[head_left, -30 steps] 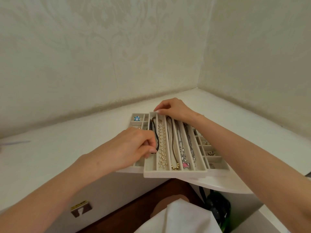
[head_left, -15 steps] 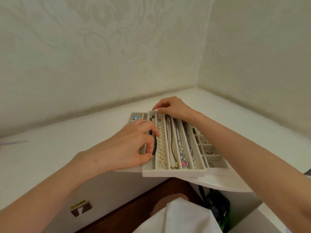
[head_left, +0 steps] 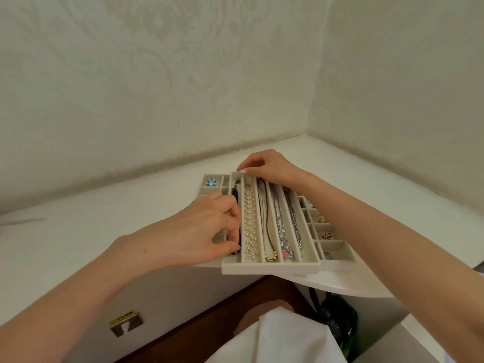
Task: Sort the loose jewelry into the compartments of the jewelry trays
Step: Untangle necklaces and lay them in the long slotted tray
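Observation:
A cream tray with long slots (head_left: 269,268) lies on top of a tray of small square compartments (head_left: 337,264) at the desk's front edge. Its slots hold a black necklace (head_left: 53,191) in the leftmost one, then a pearl strand (head_left: 250,218), a cord necklace (head_left: 269,254) and silver chains (head_left: 284,231). My left hand (head_left: 199,229) reaches into the leftmost slot, fingertips curled onto the black necklace and covering most of it. My right hand (head_left: 267,166) pinches the long-slot tray's far rim.
A blue flower earring (head_left: 211,182) sits in a small compartment at the lower tray's far left; rings and studs (head_left: 327,235) fill compartments on the right. The white desk (head_left: 91,231) meets two walls. Below are a drawer handle (head_left: 125,323), white cloth and a green bottle (head_left: 340,323).
My left hand's fingers have shifted from a raised pinch on the black necklace to pressing it down along the leftmost slot. My right hand stays on the far rim.

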`<state>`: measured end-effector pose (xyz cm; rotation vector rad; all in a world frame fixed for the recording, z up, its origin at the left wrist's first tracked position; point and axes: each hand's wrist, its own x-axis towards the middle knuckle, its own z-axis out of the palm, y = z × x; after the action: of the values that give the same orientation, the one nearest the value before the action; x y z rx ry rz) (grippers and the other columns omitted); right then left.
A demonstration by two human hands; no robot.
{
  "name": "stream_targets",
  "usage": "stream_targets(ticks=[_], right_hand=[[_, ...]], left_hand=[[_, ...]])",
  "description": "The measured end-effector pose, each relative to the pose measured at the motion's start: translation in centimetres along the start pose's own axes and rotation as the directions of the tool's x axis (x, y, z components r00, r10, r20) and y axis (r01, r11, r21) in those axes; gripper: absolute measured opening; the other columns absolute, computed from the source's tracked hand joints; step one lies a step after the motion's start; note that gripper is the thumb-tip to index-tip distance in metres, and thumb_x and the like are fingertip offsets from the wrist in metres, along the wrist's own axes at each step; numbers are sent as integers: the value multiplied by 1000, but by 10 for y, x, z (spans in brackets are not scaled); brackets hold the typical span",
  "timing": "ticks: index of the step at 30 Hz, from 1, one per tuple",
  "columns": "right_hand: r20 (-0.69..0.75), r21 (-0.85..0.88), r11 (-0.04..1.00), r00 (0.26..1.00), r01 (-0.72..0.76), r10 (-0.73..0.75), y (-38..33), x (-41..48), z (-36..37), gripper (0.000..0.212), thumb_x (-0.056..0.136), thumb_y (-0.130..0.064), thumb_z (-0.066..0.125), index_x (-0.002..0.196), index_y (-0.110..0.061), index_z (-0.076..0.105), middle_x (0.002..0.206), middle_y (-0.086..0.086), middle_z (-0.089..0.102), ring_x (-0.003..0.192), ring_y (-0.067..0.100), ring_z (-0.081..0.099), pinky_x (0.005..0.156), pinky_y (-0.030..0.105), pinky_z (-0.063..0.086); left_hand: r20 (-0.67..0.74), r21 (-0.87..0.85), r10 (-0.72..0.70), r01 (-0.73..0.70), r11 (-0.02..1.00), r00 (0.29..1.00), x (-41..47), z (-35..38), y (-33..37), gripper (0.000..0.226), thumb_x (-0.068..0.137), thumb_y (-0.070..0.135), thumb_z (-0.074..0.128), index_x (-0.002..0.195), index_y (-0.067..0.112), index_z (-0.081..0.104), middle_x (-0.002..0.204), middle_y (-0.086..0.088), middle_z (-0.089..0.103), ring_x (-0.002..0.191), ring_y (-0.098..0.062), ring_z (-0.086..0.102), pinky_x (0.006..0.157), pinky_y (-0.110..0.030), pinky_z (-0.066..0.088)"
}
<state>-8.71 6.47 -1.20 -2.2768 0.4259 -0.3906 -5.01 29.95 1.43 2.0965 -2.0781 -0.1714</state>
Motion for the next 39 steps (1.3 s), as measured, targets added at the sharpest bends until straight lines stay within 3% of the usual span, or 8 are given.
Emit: stream_targets(ticks=[5, 10, 14, 19, 27, 31, 35, 39], right_hand=[[6, 5, 1000, 1000, -3, 3, -1, -1, 0, 14, 85, -23, 67, 98, -20, 72, 102, -3, 70, 100, 9, 62, 93, 25, 46], [6, -1, 1000, 1000, -7, 7, -2, -1, -1, 14, 86, -23, 67, 98, -21, 72, 103, -3, 70, 101, 9, 61, 92, 24, 45], [1, -3, 1000, 1000, -10, 10, -3, -2, -2, 14, 86, -23, 67, 99, -20, 72, 103, -3, 70, 100, 8, 61, 90, 22, 45], [-66, -46, 999, 998, -25, 22, -2, -8, -10, 16, 88, -21, 64, 101, -16, 72, 100, -4, 68, 96, 7, 59, 84, 17, 44], [-268, -209, 964, 958, -162, 103, 9, -33, -36, 17, 89, -21, 62, 102, -14, 70, 94, -1, 64, 84, 9, 55, 76, 23, 41], [-352, -171, 952, 918, -253, 181, 10, -59, -47, 21, 87, -22, 63, 106, -13, 68, 78, 0, 60, 65, 10, 54, 59, 20, 41], [-230, -18, 937, 914, -349, 335, -3, -90, -45, 25, 90, -21, 61, 114, -12, 60, 62, 2, 62, 45, 8, 50, 42, 15, 39], [-68, 16, 910, 907, -414, 414, -9, -104, -32, 36, 92, -14, 55, 128, -7, 53, 56, 3, 61, 33, 6, 44, 39, 20, 37]], left_hand=[[-111, -70, -99, 92, 993, 989, -1, -6, -1, 10, 86, 39, 56, 76, 39, 56, 94, 16, 48, 94, 2, 39, 79, -16, 33], [73, -81, -117, 123, 989, 990, 0, -4, 1, 7, 81, 41, 64, 83, 35, 66, 97, 18, 42, 101, 0, 36, 89, -19, 35], [78, -66, -132, 137, 988, 988, 4, 1, 3, 9, 80, 40, 66, 83, 31, 67, 98, 16, 42, 101, -2, 35, 91, -20, 34], [107, -80, -138, 147, 986, 985, 6, -2, 4, 10, 82, 36, 65, 87, 27, 64, 96, 17, 46, 93, 2, 41, 77, -12, 35], [-177, -262, -389, 338, 904, 904, 17, 7, -7, 17, 94, 31, 48, 108, 22, 51, 76, 12, 56, 66, 2, 52, 54, -13, 33], [-179, -292, -462, 402, 868, 869, 28, 17, -17, 33, 96, 32, 45, 125, 16, 47, 73, 8, 61, 67, 0, 53, 57, -15, 35], [-143, -279, -486, 436, 856, 862, 38, 22, -17, 42, 97, 31, 42, 134, 12, 41, 92, -2, 68, 70, -5, 55, 76, -23, 40], [-96, -278, -533, 491, 825, 841, 44, 23, -19, 43, 97, 29, 43, 137, 12, 41, 120, -9, 62, 104, -19, 60, 93, -30, 42]])
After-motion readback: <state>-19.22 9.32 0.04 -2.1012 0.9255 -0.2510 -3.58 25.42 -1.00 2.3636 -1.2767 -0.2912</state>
